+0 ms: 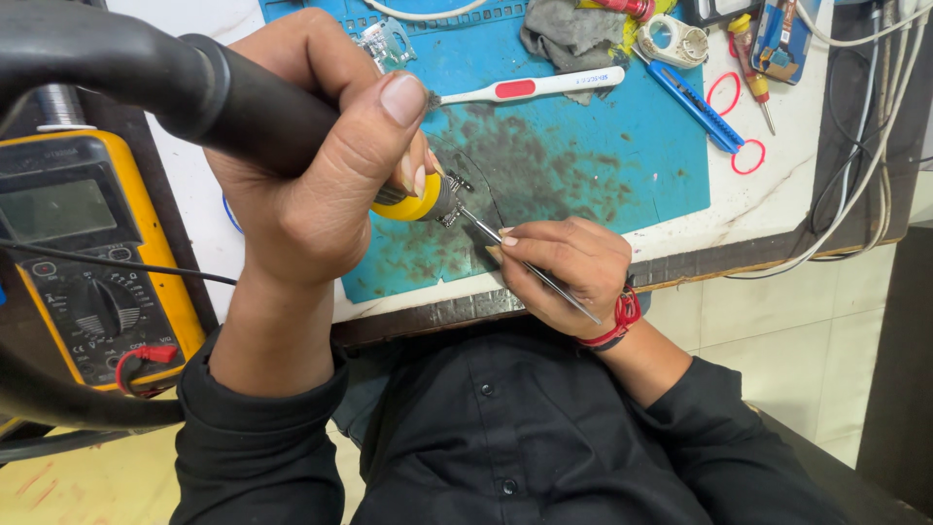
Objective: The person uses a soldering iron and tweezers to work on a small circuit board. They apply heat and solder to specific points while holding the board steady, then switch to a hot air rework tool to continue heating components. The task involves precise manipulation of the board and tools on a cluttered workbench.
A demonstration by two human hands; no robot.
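My left hand (pixel 321 185) is wrapped around the black handle of the soldering iron (pixel 262 117), fingers curled tight and thumb laid flat along the grip, with the yellow collar and metal tip end poking out toward the middle of the blue work mat (pixel 583 146). The iron feels stiff and a little top-heavy; its thick cord pulls back over my wrist, so I judge the rubber handle well behind the yellow collar is the only safe place to hold it, since the metal front is likely hot.

My right hand (pixel 564 267) is pinched shut on slim metal tweezers (pixel 535 272), thumb and forefinger pressing the shaft near its middle, the points aimed at the iron's tip over the scorched, dark patch of the mat. Whatever small part sits between them I cannot make out. The tweezers are light, springy and smooth, so they could slip or twist if I squeeze unevenly; a grip closer to the points would give me steadier control.

Beyond the dark patch, at the mat's far edge, lie a white and red toothbrush (pixel 535 87) and a blue utility knife (pixel 695 102). Left of the mat stands a yellow multimeter (pixel 87 253).
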